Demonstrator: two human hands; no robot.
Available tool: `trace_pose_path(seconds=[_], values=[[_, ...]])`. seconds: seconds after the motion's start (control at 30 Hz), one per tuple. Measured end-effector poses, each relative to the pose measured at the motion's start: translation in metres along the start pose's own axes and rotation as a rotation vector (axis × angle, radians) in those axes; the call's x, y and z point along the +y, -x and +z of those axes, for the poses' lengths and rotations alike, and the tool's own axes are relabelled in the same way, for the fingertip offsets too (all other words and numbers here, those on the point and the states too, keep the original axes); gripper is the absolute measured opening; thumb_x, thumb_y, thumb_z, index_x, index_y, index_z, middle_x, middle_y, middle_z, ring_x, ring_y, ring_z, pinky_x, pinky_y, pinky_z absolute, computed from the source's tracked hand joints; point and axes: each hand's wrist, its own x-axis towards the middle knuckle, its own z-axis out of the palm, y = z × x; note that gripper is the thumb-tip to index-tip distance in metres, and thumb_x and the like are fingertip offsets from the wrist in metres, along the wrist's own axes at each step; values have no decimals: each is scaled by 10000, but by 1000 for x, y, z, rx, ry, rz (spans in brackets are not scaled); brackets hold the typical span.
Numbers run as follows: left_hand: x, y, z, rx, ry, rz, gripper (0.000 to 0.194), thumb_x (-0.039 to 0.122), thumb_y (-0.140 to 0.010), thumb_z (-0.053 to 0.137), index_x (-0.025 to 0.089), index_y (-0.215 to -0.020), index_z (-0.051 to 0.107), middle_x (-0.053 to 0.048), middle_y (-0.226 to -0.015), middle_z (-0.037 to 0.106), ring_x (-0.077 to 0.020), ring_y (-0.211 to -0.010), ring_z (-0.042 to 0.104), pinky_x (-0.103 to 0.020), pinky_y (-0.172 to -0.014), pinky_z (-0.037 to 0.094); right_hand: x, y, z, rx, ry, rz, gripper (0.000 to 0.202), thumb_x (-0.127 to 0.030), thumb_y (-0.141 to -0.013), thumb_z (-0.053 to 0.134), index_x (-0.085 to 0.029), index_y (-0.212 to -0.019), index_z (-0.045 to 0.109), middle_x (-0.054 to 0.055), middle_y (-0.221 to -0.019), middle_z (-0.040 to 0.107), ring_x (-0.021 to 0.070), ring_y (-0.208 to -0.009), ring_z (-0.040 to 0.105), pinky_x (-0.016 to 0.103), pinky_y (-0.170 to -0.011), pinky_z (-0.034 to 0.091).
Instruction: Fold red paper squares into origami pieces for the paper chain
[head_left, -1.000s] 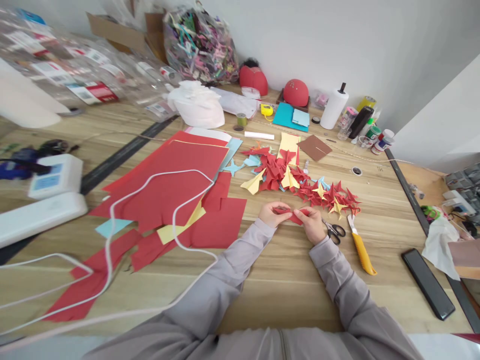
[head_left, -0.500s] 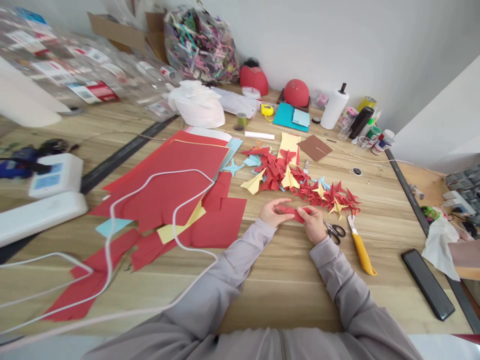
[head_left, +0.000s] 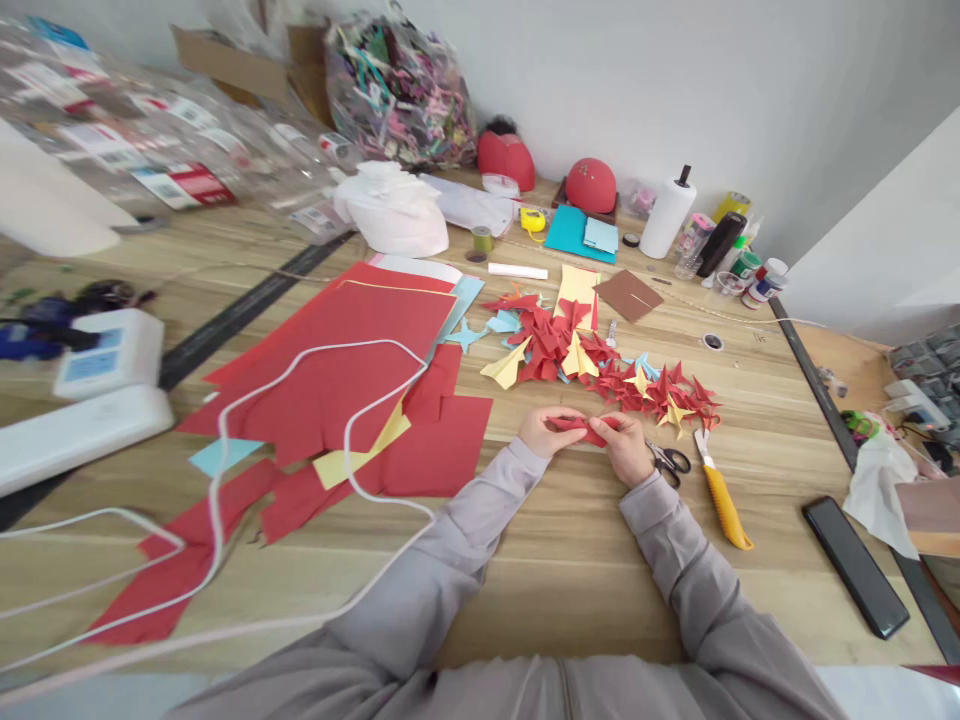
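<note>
We locate the red paper piece (head_left: 595,438) between the two hands, just above the near side of the tabletop (head_left: 570,570) and in front of the heap of folded paper shapes (head_left: 551,345). The left hand (head_left: 549,433) pinches one end between thumb and fingers; the right hand (head_left: 628,448) pinches the other end. The fingers cover much of the paper, so we cannot tell how its folds lie.

We note the following hazards, as judgements:

1. Misaligned crease. If one grip slackens or twists against the other, the edges may slip out of line.
2. Tearing. If both grips pull apart too hard, the thin paper may rip at a fold.
3. Contact with tools. The black-handled scissors (head_left: 679,461) lie just beside the right hand, and the yellow-handled cutter (head_left: 726,508) lies beyond them; a careless sweep to the right could strike either.
4. Snagging. The white cable (head_left: 386,342) runs over the red sheets (head_left: 450,450) near the left sleeve; an elbow catching it could drag sheets along.
</note>
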Motion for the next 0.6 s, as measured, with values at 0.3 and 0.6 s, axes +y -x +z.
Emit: trace_pose_path(seconds=[0.3,0.6], values=[[0,-1,0,17,24,1,262,300,-512,794,124,-685,708,-41,-659,701,-161,-547,649,-281,-570,565,-8,3,2,-10,25,-36,172,-344,-625,750,-194,-655,671,-14,-647,646,123,-629,557,258,-639,450],[1,-1,1,122,55,24,275,314,-507,803,124,-676,699,-53,-686,716,-179,-591,668,-294,-589,583,-17,5,10,-103,48,-38,254,-386,-593,769,-188,-719,672,-10,-649,653,136,-596,565,289,-635,481]])
